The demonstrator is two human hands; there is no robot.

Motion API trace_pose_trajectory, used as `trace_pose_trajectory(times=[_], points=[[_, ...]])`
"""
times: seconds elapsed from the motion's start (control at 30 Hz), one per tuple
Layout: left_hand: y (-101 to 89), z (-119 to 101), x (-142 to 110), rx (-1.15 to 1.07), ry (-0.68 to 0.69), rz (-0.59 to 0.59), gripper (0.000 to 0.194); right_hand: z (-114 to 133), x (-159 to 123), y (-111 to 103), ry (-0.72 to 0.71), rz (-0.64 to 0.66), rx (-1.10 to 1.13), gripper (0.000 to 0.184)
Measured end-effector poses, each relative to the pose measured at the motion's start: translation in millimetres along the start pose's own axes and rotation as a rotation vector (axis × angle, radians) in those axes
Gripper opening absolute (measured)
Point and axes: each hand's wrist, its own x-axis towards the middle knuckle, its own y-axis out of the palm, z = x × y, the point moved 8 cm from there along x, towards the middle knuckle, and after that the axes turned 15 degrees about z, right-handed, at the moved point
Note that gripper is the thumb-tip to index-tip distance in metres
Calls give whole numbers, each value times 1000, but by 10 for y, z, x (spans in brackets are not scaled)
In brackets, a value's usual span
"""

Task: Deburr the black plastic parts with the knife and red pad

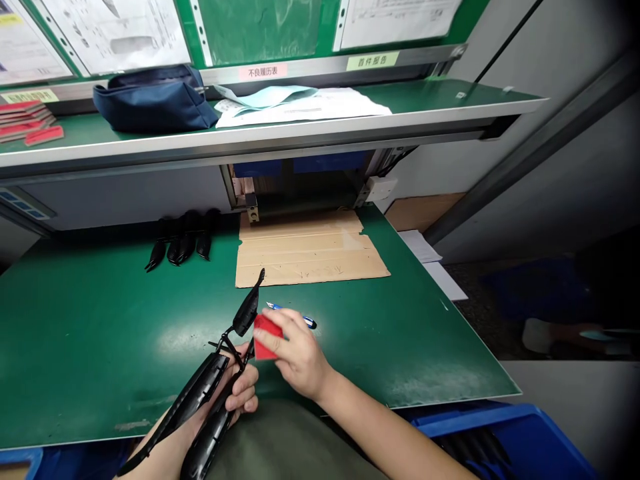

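Observation:
My left hand (243,393) is closed around a black moulded plastic part (200,390), long curved pieces joined by a thin branching frame. Its lower pieces lie along my left forearm, and a smaller leaf-shaped piece points up and away. Pinched in the fingers of my right hand (299,353) is a flat red pad (266,347), held up against the part's right side; the exact contact spot is hidden. Just beyond those fingers a blue pen-like tool (307,322) with a pale pointed tip and black end lies on the green table (380,340).
A flat cardboard sheet (310,257) lies ahead, under an opening. Several black parts (185,243) rest at the back left. Above, a shelf (425,100) holds a navy pouch (155,100), papers and stacked red pads (25,120). A blue bin (535,427) stands below right.

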Motion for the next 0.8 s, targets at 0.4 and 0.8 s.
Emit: trace_pose_trajectory(times=[0.4, 0.8], points=[[-51, -30, -17, -180, -10, -34, 32, -86, 79, 80, -110, 70, 103, 52], [-56, -24, 34, -185, -40, -26, 39, -211, 71, 102, -109, 103, 149, 48]])
